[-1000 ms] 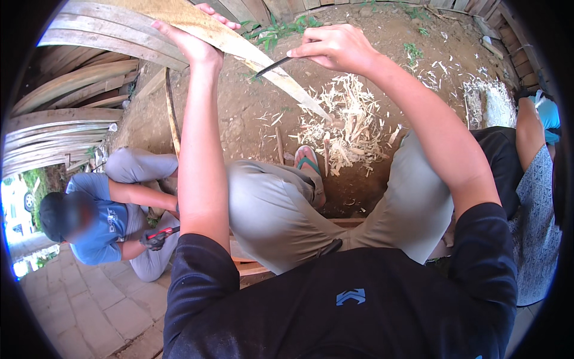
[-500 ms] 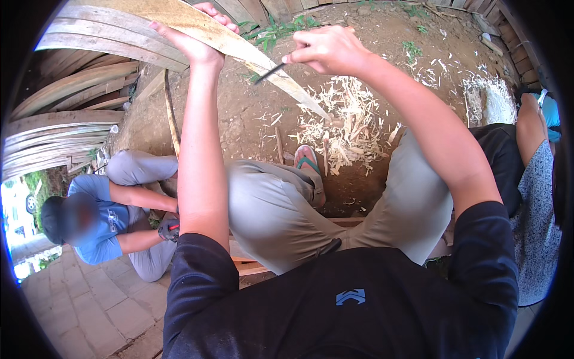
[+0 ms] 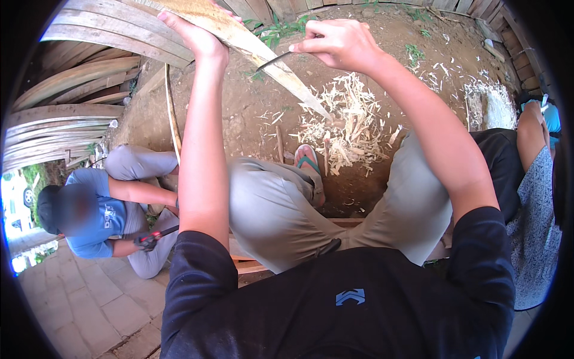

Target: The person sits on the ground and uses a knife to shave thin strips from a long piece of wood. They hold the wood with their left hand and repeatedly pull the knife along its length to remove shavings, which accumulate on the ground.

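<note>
Head view shows a long pale slat (image 3: 263, 54) running on a slant from the upper left of the frame down to the right, its lower tip resting on the dirt (image 3: 239, 113) in a heap of shavings (image 3: 350, 125). The long axis points away from the person and downward, so a stroke along it runs toward the tip and the heap.

The left hand (image 3: 194, 33) is at the high end of the slat, fingers wrapped shut around it, thumb side up, holding it at that slant. The right hand (image 3: 338, 43) sits just right of the slat's middle and is the nearer one to the working stretch. Its fingers are curled closed on the handle of a knife (image 3: 276, 60), whose dark blade reaches left and lies against the slat's upper face. The blade crosses the slat at a shallow angle, edge toward the lower tip.

Below the hands, the person's knees are spread, and a foot in a sandal (image 3: 311, 170) is planted just beside the heap. At the left edge, a second person in a blue shirt (image 3: 98, 218) crouches beside a stack of curved planks (image 3: 72, 102). At the right edge is another person in a patterned top (image 3: 535, 227).
</note>
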The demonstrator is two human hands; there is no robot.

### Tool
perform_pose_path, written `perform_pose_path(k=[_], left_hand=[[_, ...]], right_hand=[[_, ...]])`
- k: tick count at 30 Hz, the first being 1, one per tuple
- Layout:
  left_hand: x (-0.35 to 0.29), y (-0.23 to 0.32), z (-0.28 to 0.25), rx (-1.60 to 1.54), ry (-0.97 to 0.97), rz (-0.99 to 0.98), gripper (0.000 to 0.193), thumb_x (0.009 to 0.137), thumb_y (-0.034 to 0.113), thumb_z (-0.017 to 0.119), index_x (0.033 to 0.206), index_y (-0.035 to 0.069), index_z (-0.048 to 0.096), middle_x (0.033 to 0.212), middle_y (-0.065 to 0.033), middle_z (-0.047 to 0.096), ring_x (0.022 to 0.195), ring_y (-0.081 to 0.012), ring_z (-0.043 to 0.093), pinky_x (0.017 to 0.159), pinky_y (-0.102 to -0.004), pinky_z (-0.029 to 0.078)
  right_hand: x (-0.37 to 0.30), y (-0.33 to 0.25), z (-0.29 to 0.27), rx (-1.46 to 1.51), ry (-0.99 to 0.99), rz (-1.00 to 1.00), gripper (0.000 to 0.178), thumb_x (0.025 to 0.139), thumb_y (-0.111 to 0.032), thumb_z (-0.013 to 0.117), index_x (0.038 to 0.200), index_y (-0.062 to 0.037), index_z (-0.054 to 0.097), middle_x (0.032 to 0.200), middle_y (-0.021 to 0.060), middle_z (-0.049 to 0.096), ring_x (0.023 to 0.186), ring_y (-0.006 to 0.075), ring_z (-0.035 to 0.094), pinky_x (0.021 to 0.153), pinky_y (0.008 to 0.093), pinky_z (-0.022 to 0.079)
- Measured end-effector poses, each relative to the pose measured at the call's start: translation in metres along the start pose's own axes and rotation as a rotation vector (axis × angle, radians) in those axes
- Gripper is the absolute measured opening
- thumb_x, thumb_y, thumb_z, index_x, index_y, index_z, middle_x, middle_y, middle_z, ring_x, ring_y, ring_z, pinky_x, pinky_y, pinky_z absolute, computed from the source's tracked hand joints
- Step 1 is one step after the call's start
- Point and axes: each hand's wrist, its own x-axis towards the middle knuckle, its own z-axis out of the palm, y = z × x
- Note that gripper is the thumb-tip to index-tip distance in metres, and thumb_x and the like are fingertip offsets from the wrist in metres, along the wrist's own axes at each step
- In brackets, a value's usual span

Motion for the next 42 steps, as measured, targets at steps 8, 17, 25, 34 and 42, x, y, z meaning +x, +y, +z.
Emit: perform_pose_path(k=[8,17,25,34,42], left_hand=[[-0.011,0.002,0.026,0.357,0.086,0.271,0.097,0.097,0.082,0.016,0.152,0.003,0.032,0.145,-0.021,0.055,0.105,-0.0337,0.066,0.091,-0.0483,0.054],[-0.017,0.002,0.021,0.371,0.091,0.288,0.096,0.1,0.078,0.028,0.15,-0.004,0.031,0.119,-0.0291,0.066,0.104,-0.0343,0.069,0.09,-0.0446,0.056],[-0.032,0.004,0.05,0.268,0.059,0.267,0.095,0.101,0.076,0.028,0.155,-0.003,0.02,0.129,-0.0324,0.054,0.103,-0.0409,0.067,0.086,-0.0511,0.059],[-0.042,0.004,0.066,0.236,0.145,0.33,0.085,0.101,0.073,0.038,0.136,-0.004,0.033,0.103,-0.0275,0.061,0.073,-0.0319,0.068,0.062,-0.0431,0.06],[-0.057,0.008,0.068,0.301,0.198,0.368,0.088,0.101,0.075,0.033,0.145,0.0,0.027,0.1,-0.0252,0.059,0.07,-0.0301,0.065,0.061,-0.0432,0.058]], right_hand=[[-0.003,0.011,-0.03,0.027,-0.46,0.269,0.018,0.095,-0.025,0.067,0.11,-0.0275,0.076,0.094,0.0018,0.074,0.085,0.0272,0.073,0.076,0.0436,0.059],[-0.027,-0.079,-0.058,0.421,-0.193,1.067,0.035,0.1,-0.008,0.059,0.134,-0.0103,0.066,0.105,0.0234,0.072,0.088,0.0351,0.071,0.081,0.0441,0.056],[-0.062,-0.174,-0.015,0.677,0.201,1.127,0.039,0.095,0.001,0.064,0.134,-0.0002,0.065,0.092,0.0189,0.063,0.076,0.0305,0.062,0.072,0.0384,0.05],[-0.056,-0.168,-0.019,0.831,0.196,1.016,0.039,0.097,0.002,0.059,0.135,0.0002,0.063,0.103,0.0219,0.063,0.085,0.0355,0.066,0.078,0.0425,0.053],[-0.061,-0.163,-0.044,0.852,0.083,1.023,0.038,0.097,0.0,0.056,0.135,-0.0001,0.064,0.095,0.0215,0.062,0.082,0.0387,0.065,0.076,0.0465,0.052]])
